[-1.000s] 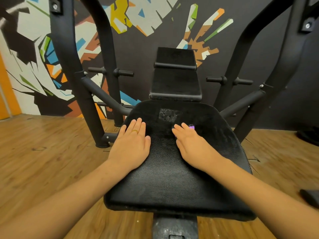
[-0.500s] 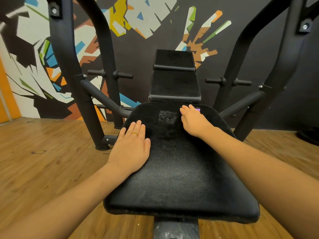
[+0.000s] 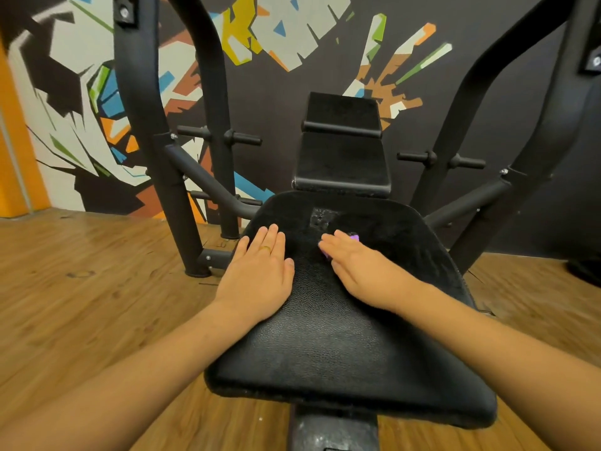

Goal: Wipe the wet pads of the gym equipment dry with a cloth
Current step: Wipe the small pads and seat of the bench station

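A black padded seat [image 3: 325,336] of a gym machine fills the middle of the view, with a smaller black back pad [image 3: 341,157] behind it. A patch of water drops [image 3: 320,218] glistens near the seat's far edge. My left hand [image 3: 260,275] rests flat on the seat's left side, fingers straight, a gold ring on one finger. My right hand [image 3: 361,268] lies flat on the seat to the right of centre, pressing a purple cloth [image 3: 353,237] that shows only as small bits at the fingertips and under the palm edge.
Black steel frame arms [image 3: 140,125] rise on the left and on the right [image 3: 507,125], with short weight pegs [image 3: 240,138] sticking out. Wooden floor [image 3: 81,304] surrounds the machine. A painted mural wall stands behind. A dark object [image 3: 585,268] sits at the far right.
My right hand has slid back toward me from the seat's far edge to its middle, with the purple cloth under it. My left hand has stayed in place.
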Tool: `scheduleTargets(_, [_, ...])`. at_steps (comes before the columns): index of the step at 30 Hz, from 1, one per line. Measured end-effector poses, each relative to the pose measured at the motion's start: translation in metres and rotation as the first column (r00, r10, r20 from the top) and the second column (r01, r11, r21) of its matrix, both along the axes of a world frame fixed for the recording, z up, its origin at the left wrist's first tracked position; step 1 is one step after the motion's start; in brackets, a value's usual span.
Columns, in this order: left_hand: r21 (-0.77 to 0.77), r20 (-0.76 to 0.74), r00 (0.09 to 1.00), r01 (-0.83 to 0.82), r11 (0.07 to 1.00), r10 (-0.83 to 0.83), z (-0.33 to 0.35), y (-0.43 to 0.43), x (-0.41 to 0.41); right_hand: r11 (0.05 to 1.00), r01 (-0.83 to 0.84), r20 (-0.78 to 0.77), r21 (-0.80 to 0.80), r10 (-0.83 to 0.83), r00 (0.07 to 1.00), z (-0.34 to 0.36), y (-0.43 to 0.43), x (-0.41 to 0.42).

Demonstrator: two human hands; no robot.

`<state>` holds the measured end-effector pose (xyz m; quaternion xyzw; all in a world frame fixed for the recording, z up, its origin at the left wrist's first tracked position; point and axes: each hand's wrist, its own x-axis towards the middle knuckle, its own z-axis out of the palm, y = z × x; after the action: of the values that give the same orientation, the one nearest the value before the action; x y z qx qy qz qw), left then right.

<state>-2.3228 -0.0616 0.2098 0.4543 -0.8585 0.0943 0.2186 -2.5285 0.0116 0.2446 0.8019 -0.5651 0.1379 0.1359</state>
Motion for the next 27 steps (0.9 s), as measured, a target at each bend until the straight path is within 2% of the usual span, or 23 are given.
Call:
scheduleTargets(6, [0.012,-0.010,1.000,0.016,1.000,-0.015,0.000,-0.001,0.001,0.945,0.309,0.066,-0.105,-0.304,0.951,0.011,-0.053,-0.026])
scheduleTargets(8, [0.011,-0.007,1.000,0.019,1.000,-0.019,0.000,-0.001,0.001,0.949,0.293,0.026,-0.119,-0.292,0.956,0.006,-0.045,-0.017])
scheduleTargets(15, [-0.001,-0.004,1.000,-0.001,1.000,0.001,-0.001,0.001,-0.001,0.999,0.020,0.023,0.043,-0.021,1.000,0.000,0.002,0.008])
scheduleTargets(17, [0.005,-0.005,1.000,0.007,1.000,-0.007,0.000,0.000,-0.001,0.998,0.041,0.050,0.048,-0.043,0.998,0.006,-0.013,-0.002])
scheduleTargets(22, [0.005,-0.011,1.000,0.017,1.000,-0.017,0.000,0.000,0.001,0.958,0.284,0.103,-0.045,-0.278,0.955,0.017,-0.062,-0.022])
scheduleTargets(25, [-0.004,-0.003,1.000,0.023,1.000,-0.023,0.000,-0.001,0.001,0.953,0.301,0.080,-0.036,-0.297,0.951,0.018,-0.065,-0.019])
scheduleTargets(27, [-0.005,-0.006,1.000,0.023,1.000,-0.023,-0.001,-0.002,0.001,0.968,0.251,0.077,0.019,-0.251,0.965,0.017,-0.048,-0.009])
